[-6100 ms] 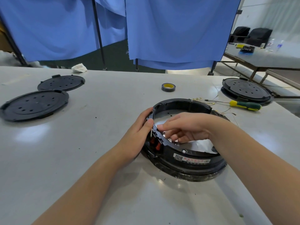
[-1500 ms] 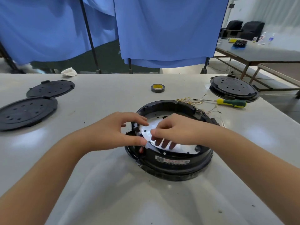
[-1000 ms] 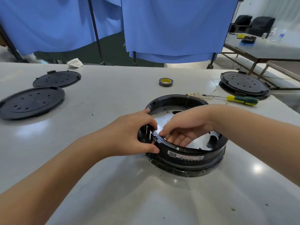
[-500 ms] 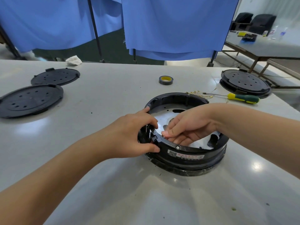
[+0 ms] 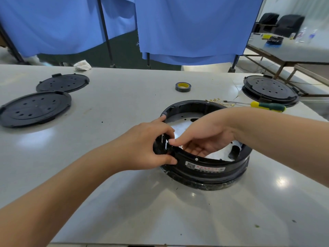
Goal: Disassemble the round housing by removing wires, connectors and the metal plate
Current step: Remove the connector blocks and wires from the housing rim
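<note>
Left hand (image 5: pixel 147 145) grips round housing (image 5: pixel 210 166) rim (right hand (image 5: pixel 201 138) inside).

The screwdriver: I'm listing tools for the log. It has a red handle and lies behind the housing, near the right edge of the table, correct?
Not quite: the head view shows the screwdriver has a yellow and green handle.

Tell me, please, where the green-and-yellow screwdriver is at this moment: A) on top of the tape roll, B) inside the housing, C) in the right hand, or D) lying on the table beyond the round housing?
D: the screwdriver lies flat on the table past the round housing, touched by neither hand.
</note>
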A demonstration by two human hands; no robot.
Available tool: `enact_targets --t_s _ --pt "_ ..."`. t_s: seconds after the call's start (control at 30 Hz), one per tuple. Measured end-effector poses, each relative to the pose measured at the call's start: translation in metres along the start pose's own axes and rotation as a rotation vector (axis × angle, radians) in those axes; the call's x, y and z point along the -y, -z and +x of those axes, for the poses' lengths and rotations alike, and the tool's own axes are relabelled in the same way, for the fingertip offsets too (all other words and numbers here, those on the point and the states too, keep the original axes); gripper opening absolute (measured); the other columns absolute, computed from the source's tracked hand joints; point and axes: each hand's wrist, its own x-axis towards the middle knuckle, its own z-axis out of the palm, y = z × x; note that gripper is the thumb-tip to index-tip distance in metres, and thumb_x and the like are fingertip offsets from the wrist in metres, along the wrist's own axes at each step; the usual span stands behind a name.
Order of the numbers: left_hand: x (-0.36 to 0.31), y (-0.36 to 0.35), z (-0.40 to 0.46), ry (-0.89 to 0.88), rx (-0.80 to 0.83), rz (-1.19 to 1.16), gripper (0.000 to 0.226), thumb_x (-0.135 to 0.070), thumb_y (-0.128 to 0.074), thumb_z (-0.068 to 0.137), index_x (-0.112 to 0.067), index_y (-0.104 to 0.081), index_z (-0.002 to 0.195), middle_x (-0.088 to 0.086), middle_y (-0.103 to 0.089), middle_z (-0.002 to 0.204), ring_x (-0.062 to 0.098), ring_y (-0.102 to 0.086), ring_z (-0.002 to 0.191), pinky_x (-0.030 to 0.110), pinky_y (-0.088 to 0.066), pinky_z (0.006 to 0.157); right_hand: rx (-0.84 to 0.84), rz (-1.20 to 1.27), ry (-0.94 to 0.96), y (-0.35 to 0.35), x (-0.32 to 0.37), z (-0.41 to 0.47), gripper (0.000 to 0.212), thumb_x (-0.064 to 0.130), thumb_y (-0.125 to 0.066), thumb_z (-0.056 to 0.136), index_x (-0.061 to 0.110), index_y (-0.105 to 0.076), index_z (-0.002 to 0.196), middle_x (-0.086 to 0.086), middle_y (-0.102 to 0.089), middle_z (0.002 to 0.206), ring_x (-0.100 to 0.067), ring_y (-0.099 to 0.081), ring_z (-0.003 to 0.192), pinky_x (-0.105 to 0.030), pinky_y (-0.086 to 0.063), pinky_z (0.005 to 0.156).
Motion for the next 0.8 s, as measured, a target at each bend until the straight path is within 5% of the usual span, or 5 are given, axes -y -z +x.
enact_targets --t_s 0.33,0.8 --pt "0.0009 -0.0004 0.0000 -0.008 0.004 0.007 0.047 -0.042 -0.079 0.072 -0.024 -0.059 0.110 -0.007 -0.062 0.125 0.003 -0.015 0.145 0.035 -0.039 0.105 -0.048 0.033 -0.022 -0.0078 0.0005 0.0034 0.017 0.032 -0.055 0.094 0.015 -0.052 0.096 -0.002 -0.048 0.078 -0.014 -0.043 0.074 -0.026 -0.036 0.082" --pt "0.0007 0.0002 0.0003 -0.018 0.010 0.018 0.047 -0.043 -0.079 0.073 -0.024 -0.059 0.111 -0.009 -0.061 0.126 0.005 -0.015 0.146 0.033 -0.037 0.107 -0.021 0.004 -0.013 -0.0077 0.0013 0.0028 0.020 0.033 -0.049 0.096 0.015 -0.051 0.101 -0.001 -0.048 0.078 -0.012 -0.044 0.070 -0.021 -0.038 0.069"
